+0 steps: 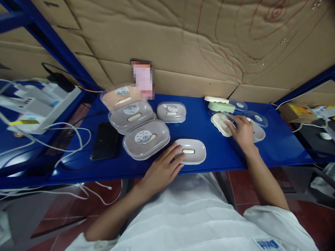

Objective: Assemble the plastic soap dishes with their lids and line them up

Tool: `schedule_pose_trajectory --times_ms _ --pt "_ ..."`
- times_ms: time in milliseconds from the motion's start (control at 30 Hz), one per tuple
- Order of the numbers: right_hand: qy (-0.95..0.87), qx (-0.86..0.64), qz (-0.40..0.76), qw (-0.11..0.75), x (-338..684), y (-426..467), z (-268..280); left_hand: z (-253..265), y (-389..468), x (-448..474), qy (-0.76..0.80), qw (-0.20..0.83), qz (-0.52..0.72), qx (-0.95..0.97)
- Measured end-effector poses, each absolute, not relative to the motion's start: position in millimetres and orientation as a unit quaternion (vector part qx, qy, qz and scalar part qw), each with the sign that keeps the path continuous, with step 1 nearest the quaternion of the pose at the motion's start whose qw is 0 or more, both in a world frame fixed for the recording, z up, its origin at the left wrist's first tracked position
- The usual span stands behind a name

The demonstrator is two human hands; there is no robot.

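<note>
In the head view, my left hand (166, 164) is open, its fingers spread over the left rim of a pale oval soap box base (195, 157) with a cream bar in its middle. My right hand (243, 130) is farther right, thumb and fingers closed at the edge of a cream wavy-edged piece (221, 124). Fingertips partly hide the grip. Behind that piece lie a light green piece (222, 106) and another cream piece (216, 100). A white oval base (259, 134) is partly hidden by my right hand, with a clear lid (258, 118) beside it.
Lidded oval boxes with labels, one of them grey (146, 139) and one peach (115, 97), stand left on the blue table (222, 157). A black phone (104, 141), white cables (75, 130) and a power strip (52, 108) lie farther left. Cardboard (170, 42) lines the back.
</note>
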State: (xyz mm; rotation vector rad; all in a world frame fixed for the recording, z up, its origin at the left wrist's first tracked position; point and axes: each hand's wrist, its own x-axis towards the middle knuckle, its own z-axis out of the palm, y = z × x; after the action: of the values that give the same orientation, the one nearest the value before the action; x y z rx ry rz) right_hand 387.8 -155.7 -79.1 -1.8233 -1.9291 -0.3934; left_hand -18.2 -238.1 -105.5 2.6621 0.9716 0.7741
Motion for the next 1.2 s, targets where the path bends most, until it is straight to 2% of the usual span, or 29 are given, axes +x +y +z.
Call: schedule_pose_trajectory --times_ms 133,400,633,733,833,900,967,1067,1200 --pt "-0.728 -0.623 -0.17 0.23 365 -186 -78 -106 -239 -17 0.339 0.094 0.26 0.899" --pt "-0.803 -0.565 -0.069 0.175 332 -193 -82 -106 -242 -18 0.386 0.128 0.251 0.878" --pt "-0.794 -0.577 -0.122 0.149 315 -208 -80 -105 -242 -19 0.393 0.165 0.255 0.868" --pt "-0.8 -0.574 -0.076 0.154 314 -215 -75 -105 -242 -20 0.406 0.202 0.254 0.854" --pt "-0.801 -0.555 0.02 0.224 315 -220 -67 -107 -241 -20 0.424 0.239 0.261 0.834" --pt "-0.822 -0.505 0.089 0.249 311 -223 -64 -109 -240 -20 0.426 0.258 0.276 0.822" --pt "-0.863 -0.427 0.135 0.232 303 -227 -64 -110 -240 -20 0.424 0.275 0.283 0.815" --pt "-0.906 -0.344 0.149 0.197 288 -230 -71 -111 -239 -21 0.431 0.288 0.279 0.809" --pt "-0.916 -0.332 0.119 0.193 279 -232 -84 -112 -239 -21 0.43 0.278 0.27 0.815"
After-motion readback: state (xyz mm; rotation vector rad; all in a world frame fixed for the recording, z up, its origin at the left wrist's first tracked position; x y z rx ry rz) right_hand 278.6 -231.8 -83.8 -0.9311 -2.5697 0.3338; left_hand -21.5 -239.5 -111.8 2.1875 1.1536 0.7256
